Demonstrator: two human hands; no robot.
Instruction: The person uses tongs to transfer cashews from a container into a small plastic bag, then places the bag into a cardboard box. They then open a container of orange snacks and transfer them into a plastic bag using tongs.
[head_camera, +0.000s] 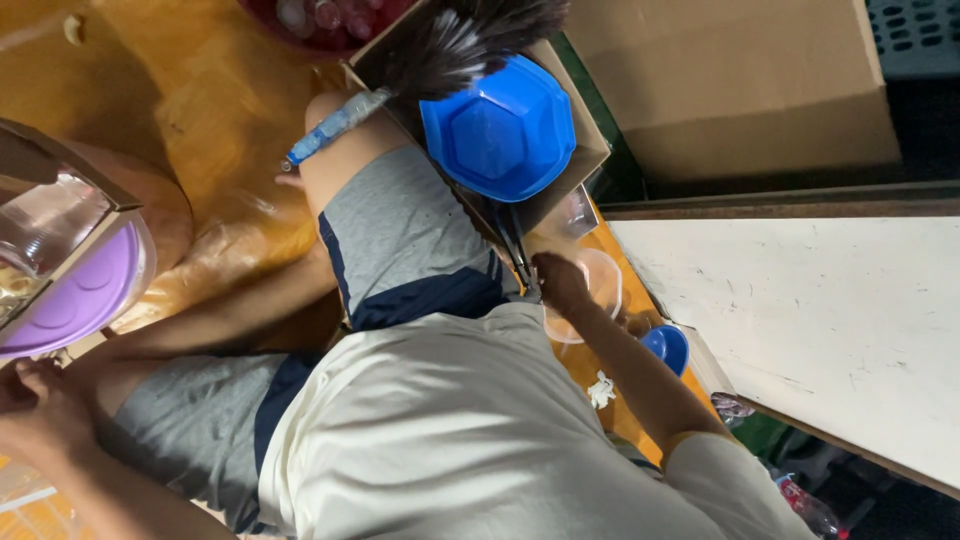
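I sit with my knees up, in grey shorts and a cream shirt. My right hand (560, 282) reaches down beside my leg, its fingers curled over the rim of a clear plastic bowl (600, 290) on the orange floor. A thin dark tool (515, 245) lies just left of that hand. My left hand (40, 405) is at the lower left edge with its fingers curled; what it holds is hidden. It is nearest a purple round lid (85, 290) tucked in an open box.
A cardboard box (590, 150) holds an upturned blue bowl (500, 130) and a feather duster (470, 40) with a blue handle. A small blue bowl (668, 348) and crumpled white paper (600, 390) lie nearby. A white board (820, 320) and large carton (740, 90) stand right.
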